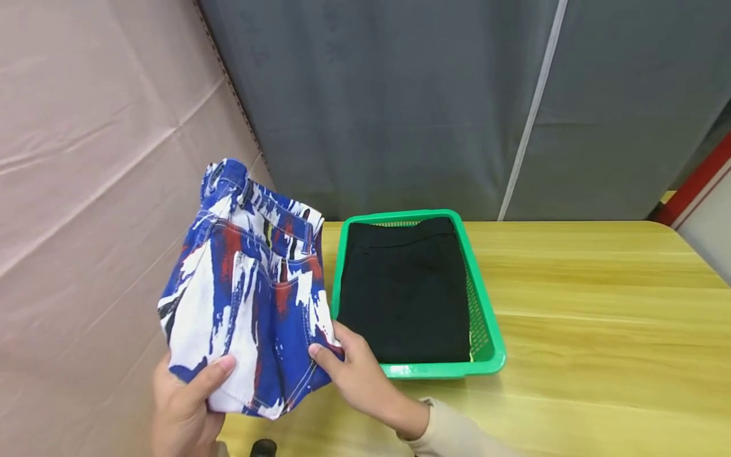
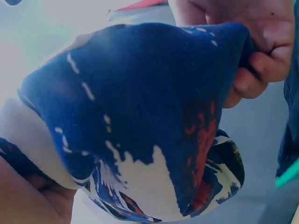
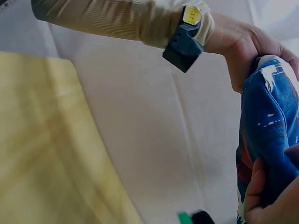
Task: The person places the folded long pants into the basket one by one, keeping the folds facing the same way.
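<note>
A pair of shorts in blue, white and red brushstroke print hangs in the air at the left, waistband up and leg hems down. My left hand grips the hem at the lower left, thumb on the near face. The opposite hem is pinched by my right hand, its thumb also in front. In the left wrist view the blue cloth of the shorts bulges between both hands. Folded black cloth with a waistband seam, seemingly trousers, lies in a green plastic basket just right of the shorts.
The basket stands on a yellow wood-grain table, which extends to its right. A pinkish cloth wall rises close on the left, and a grey curtain hangs behind. A small black object shows at the bottom edge.
</note>
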Tool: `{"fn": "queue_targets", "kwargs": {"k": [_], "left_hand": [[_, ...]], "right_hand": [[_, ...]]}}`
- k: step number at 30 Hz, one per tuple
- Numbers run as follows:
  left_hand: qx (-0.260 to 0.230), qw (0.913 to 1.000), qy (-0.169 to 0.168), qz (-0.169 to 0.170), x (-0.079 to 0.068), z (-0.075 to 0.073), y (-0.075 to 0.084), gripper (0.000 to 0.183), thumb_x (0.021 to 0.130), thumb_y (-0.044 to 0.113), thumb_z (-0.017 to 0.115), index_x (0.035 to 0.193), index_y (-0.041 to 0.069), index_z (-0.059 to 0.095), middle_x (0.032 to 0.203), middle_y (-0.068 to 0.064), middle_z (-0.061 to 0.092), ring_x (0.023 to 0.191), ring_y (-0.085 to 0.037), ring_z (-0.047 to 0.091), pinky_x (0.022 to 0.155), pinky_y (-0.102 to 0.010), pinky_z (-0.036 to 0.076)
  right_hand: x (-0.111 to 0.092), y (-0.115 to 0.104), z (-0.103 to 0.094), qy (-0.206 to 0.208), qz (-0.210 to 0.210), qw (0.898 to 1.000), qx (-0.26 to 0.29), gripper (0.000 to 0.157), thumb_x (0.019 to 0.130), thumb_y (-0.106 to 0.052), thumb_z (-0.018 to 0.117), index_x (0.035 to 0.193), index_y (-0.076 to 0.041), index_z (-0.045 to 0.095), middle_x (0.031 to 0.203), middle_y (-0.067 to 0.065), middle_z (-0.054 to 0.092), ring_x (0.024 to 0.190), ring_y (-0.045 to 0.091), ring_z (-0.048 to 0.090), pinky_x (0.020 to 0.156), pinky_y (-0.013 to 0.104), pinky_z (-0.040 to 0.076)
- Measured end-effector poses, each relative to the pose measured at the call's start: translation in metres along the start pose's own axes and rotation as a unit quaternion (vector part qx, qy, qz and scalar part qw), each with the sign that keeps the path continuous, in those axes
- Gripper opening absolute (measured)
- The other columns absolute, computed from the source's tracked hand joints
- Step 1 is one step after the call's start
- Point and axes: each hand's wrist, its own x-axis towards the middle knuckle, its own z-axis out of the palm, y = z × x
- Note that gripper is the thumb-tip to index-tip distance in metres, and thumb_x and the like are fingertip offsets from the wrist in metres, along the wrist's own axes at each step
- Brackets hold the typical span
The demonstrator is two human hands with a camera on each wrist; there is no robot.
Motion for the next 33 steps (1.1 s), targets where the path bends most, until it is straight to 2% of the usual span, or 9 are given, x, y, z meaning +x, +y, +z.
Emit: {"fn": "queue_targets", "kwargs": {"k": [3,7,11,14,17,21,26,30,33], "left_hand": [[0.009,0.9999,-0.006,-0.004,0.006,0.013,-0.004,0.047,0.079,-0.027,0.047,0.118,-0.005,0.058,0.105,-0.014,0.071,0.09,-0.022,0.071,0.072,-0.033,0.06],[0.011,0.9988,-0.046,-0.011,0.013,0.027,-0.013,0.045,0.079,-0.027,0.048,0.117,-0.004,0.058,0.105,-0.012,0.071,0.091,-0.021,0.07,0.074,-0.032,0.059],[0.013,0.9957,-0.088,-0.029,0.018,0.035,-0.022,0.045,0.08,-0.026,0.05,0.117,-0.003,0.059,0.107,-0.01,0.07,0.095,-0.019,0.069,0.079,-0.031,0.058],[0.037,0.993,-0.1,-0.051,0.02,0.042,-0.029,0.045,0.08,-0.024,0.052,0.117,-0.001,0.059,0.108,-0.007,0.07,0.096,-0.017,0.068,0.082,-0.029,0.057],[0.067,0.9903,-0.1,-0.07,0.024,0.051,-0.035,0.043,0.08,-0.021,0.055,0.115,0.003,0.061,0.106,-0.004,0.07,0.094,-0.014,0.068,0.08,-0.028,0.057],[0.114,0.9836,-0.095,-0.102,0.029,0.061,-0.046,0.041,0.082,-0.015,0.058,0.116,0.008,0.061,0.108,0.0,0.069,0.094,-0.013,0.067,0.082,-0.027,0.057],[0.161,0.9726,-0.088,-0.143,0.033,0.066,-0.061,0.038,0.084,-0.008,0.063,0.118,0.007,0.056,0.107,0.003,0.068,0.095,-0.012,0.065,0.086,-0.024,0.054],[0.192,0.9633,-0.088,-0.166,0.033,0.062,-0.073,0.04,0.085,-0.005,0.064,0.122,-0.002,0.052,0.103,0.005,0.068,0.092,-0.012,0.066,0.085,-0.023,0.054],[0.243,0.9507,-0.078,-0.175,0.032,0.057,-0.082,0.04,0.084,-0.002,0.066,0.122,-0.006,0.052,0.099,0.003,0.069,0.087,-0.012,0.067,0.082,-0.023,0.055]], "right_hand": [[0.0,-0.005,-0.012,0.017,-0.009,1.0,-0.008,0.034,0.098,-0.013,0.053,0.128,0.002,0.054,0.113,0.024,0.068,0.092,0.022,0.07,0.079,0.022,0.056],[-0.001,-0.008,-0.029,0.044,-0.029,0.998,-0.023,0.034,0.098,-0.012,0.053,0.129,0.001,0.053,0.115,0.024,0.066,0.093,0.026,0.069,0.082,0.027,0.057],[-0.003,-0.01,-0.045,0.079,-0.049,0.994,-0.051,0.034,0.097,-0.009,0.054,0.13,-0.001,0.054,0.117,0.021,0.066,0.094,0.024,0.068,0.084,0.025,0.056],[-0.007,-0.011,-0.056,0.113,-0.057,0.99,-0.07,0.033,0.096,-0.007,0.056,0.129,-0.003,0.056,0.116,0.019,0.066,0.093,0.023,0.068,0.083,0.024,0.056],[-0.009,-0.009,-0.064,0.152,-0.075,0.982,-0.084,0.033,0.094,-0.004,0.057,0.127,-0.004,0.058,0.115,0.016,0.067,0.093,0.02,0.068,0.082,0.024,0.056],[-0.013,-0.002,-0.073,0.209,-0.116,0.964,-0.116,0.032,0.092,0.001,0.059,0.123,-0.003,0.061,0.112,0.015,0.069,0.092,0.012,0.067,0.08,0.024,0.056],[-0.017,0.009,-0.084,0.244,-0.157,0.943,-0.165,0.03,0.089,0.005,0.062,0.119,0.001,0.063,0.111,0.016,0.069,0.094,0.004,0.065,0.081,0.019,0.055],[-0.024,0.015,-0.093,0.251,-0.155,0.937,-0.186,0.03,0.088,0.006,0.062,0.118,0.001,0.064,0.109,0.015,0.07,0.091,0.003,0.065,0.079,0.017,0.055],[-0.03,0.02,-0.097,0.252,-0.143,0.938,-0.19,0.029,0.089,0.006,0.061,0.117,0.001,0.064,0.108,0.015,0.07,0.089,0.003,0.066,0.076,0.019,0.056]]}}
